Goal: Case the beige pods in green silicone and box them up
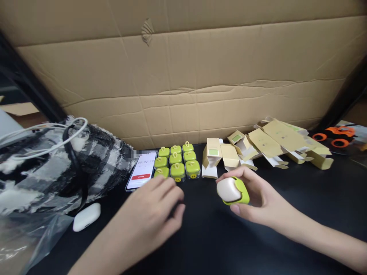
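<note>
Currently: right hand (pixel 252 198) grips one green-and-cream gadget (pixel 231 190), left hand (pixel 156 208) flat, empty, near green gadgets (pixel 177 162); boxing seems next, needing a folded carton (pixel 212 152).

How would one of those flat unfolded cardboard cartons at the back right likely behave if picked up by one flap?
The flat cartons look like thin card, so probably very light. The loose flaps would likely bend or swing at their creases. Since they overlap in a pile, lifting one may drag its neighbours across the black table.
</note>
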`<state>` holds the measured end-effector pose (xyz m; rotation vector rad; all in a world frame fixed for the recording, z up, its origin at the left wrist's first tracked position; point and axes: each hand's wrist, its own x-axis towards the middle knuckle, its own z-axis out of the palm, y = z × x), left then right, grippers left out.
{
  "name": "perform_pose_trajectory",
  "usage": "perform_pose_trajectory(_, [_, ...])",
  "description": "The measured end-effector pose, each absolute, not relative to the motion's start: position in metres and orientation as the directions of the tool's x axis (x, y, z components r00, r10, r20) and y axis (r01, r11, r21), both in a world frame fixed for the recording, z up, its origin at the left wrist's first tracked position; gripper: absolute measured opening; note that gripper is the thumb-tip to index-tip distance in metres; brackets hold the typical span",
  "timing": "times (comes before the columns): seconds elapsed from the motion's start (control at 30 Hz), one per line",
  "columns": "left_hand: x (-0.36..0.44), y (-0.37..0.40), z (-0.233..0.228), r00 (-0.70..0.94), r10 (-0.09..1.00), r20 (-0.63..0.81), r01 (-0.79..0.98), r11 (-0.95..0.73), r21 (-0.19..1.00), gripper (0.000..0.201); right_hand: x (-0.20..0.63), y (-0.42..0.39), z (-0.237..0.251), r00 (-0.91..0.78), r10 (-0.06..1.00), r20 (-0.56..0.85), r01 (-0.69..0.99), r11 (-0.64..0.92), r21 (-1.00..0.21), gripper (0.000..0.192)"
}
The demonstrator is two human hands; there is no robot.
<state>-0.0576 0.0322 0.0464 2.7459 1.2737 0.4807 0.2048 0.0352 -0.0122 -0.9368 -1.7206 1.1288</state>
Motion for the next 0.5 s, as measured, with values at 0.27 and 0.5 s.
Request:
perform_pose_trajectory(0.27, [-0.098, 0.046, 0.035, 0.471, 0.874, -0.119, 0.882, -0.471, 0.034, 0.02, 0.199, 0.027, -0.01, -0.415, 0.892, 0.182, 0.073, 0.232, -0.97, 0.038])
perform_pose_trajectory(0.5, [-0.055, 0.03, 0.023, 0.646, 0.763, -0.005, 0.731, -0.617, 0.291, 0.014, 0.196, 0.023, -0.01, -0.402, 0.899, 0.172, 0.11, 0.234, -0.966, 0.046])
